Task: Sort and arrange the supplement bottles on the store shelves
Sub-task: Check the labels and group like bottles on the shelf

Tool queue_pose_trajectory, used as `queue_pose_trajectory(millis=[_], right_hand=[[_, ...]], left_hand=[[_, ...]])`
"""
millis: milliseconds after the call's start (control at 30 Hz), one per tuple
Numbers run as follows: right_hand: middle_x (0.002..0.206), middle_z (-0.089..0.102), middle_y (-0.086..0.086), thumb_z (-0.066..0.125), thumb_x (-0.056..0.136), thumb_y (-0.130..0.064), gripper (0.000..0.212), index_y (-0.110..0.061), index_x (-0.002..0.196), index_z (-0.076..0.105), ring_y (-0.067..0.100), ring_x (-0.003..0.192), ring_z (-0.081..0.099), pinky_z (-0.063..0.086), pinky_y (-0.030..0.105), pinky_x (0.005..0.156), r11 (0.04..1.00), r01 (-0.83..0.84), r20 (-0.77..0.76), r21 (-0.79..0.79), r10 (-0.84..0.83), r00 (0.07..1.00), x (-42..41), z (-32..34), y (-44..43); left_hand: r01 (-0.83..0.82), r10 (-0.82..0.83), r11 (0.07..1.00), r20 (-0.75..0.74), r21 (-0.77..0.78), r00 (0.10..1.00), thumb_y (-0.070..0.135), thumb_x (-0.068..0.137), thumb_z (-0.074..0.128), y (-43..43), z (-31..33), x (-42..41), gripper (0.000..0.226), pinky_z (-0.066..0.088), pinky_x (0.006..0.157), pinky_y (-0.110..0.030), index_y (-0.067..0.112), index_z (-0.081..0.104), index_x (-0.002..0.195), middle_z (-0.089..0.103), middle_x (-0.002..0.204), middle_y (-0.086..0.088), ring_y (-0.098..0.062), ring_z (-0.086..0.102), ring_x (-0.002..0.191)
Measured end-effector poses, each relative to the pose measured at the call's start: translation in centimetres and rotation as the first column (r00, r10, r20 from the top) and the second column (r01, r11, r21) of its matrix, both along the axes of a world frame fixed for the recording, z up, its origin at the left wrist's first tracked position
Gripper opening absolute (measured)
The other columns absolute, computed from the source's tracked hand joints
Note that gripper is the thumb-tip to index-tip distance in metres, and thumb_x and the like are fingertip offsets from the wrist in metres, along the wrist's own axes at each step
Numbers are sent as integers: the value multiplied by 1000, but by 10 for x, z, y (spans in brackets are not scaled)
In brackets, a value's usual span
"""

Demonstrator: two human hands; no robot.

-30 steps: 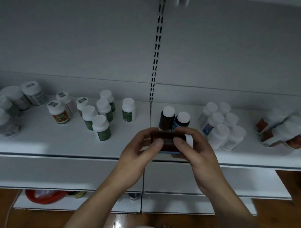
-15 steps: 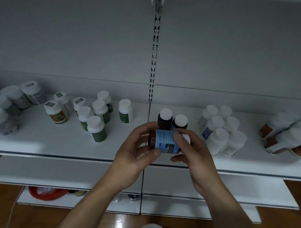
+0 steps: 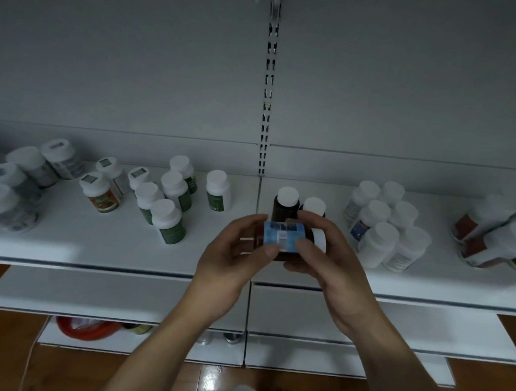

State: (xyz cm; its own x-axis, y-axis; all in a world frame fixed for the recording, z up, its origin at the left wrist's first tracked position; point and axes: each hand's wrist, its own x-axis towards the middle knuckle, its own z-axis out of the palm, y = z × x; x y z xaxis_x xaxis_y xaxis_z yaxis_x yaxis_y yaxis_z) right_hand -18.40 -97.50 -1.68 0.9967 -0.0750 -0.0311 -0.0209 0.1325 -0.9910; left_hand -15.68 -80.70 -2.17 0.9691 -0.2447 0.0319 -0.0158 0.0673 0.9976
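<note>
White store shelf (image 3: 73,247), grey back panel, dim light. Dark brown bottle (image 3: 281,235) with a blue label is held sideways above the shelf's front edge, white cap toward the right. Left hand (image 3: 228,270) grips its base end, thumb on the label. Right hand (image 3: 330,265) curls round the cap end. Two dark bottles (image 3: 285,205) stand upright just behind. Green-label bottles (image 3: 169,221) to the left. White bottles (image 3: 378,228) clustered to the right. Red-label bottles (image 3: 483,229) far right, apparently tipped over; blurred.

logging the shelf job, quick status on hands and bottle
Left hand and right hand both hold the blue-labelled bottle, sideways, cap right. Over the shelf front. Two dark bottles stand right behind it.
</note>
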Motion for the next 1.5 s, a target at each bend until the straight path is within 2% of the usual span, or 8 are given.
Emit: queue_pose_trajectory(millis=[167, 333, 500, 733, 1033, 1200, 1367, 1500], right_hand=[[107, 70, -11, 75, 69, -31, 51, -28, 118, 60, 15, 102, 67, 57, 27, 71, 999, 9, 28, -32, -8, 1000, 0, -1, -2], [111, 69, -13, 69, 66, -50, 58, -33, 120, 58, 13, 102, 68, 58, 30, 73, 999, 11, 18, -51, -11, 1000, 1, 0, -4], [101, 69, -15, 72, 65, -45, 57, -29, 119, 58, 8, 96, 67, 55, 23, 67, 995, 27, 42, -101, -22, 999, 2, 1, -4], [86, 70, -15, 75, 77, -47, 27, -31, 96, 65, 3, 85, 65, 53, 19, 65, 976, 132, 27, -172, -129, 991, 5, 2, -1], [101, 62, -25, 77, 74, -46, 34, -49, 100, 56, -4, 95, 56, 45, 14, 75, 816, 77, 71, -573, -44, 996, 11, -3, 2], [106, 61, -21, 71, 78, -49, 39, -35, 113, 61, 1, 102, 56, 45, 19, 84, 734, 208, 199, -646, -102, 975, 26, -4, -8], [127, 54, -4, 73, 84, -32, 53, -19, 132, 53, 13, 118, 48, 37, 23, 96, 620, 354, 288, -701, -208, 935, 52, -22, -28], [140, 47, -1, 73, 86, -29, 63, -20, 141, 44, 17, 130, 42, 27, 20, 98, 616, 223, 144, -756, -175, 974, 67, -35, -33]], left_hand=[[-29, 29, 999, -46, 20, 998, 49, 73, 69, 0, -2, 2, 45, 56, 84, -24, 28, 65, 113, 73, 104, 5, -13, 70, 99], [46, -44, 998, 29, -46, 999, 16, 75, 68, -2, 1, 4, 46, 53, 82, -20, 21, 59, 121, 71, 109, 2, -10, 67, 103], [-59, 63, 996, -53, 69, 997, 61, 80, 66, -5, 0, 6, 47, 59, 78, -31, 22, 69, 106, 76, 94, 2, -15, 73, 86], [-25, 42, 986, -104, 166, 994, 63, 80, 48, -9, -2, 5, 49, 57, 75, -23, 25, 69, 102, 75, 87, 3, -12, 72, 81], [-90, -47, 886, 282, 455, 958, 22, 80, 77, -14, -18, 2, 59, 33, 86, 1, 52, 45, 119, 54, 117, 28, 15, 47, 112], [-165, 116, 925, 160, 341, 980, 20, 82, 77, -15, -32, 8, 44, 39, 78, 1, 46, 53, 109, 62, 107, 24, 18, 53, 99], [-295, 289, 870, 75, 395, 954, 21, 78, 80, -4, -67, 33, 47, 49, 99, -36, 38, 52, 112, 56, 120, 5, -11, 58, 109], [-317, 291, 847, 127, 427, 948, 16, 81, 78, -5, -72, 51, 53, 40, 92, -17, 23, 54, 128, 56, 123, 4, -7, 51, 110]])
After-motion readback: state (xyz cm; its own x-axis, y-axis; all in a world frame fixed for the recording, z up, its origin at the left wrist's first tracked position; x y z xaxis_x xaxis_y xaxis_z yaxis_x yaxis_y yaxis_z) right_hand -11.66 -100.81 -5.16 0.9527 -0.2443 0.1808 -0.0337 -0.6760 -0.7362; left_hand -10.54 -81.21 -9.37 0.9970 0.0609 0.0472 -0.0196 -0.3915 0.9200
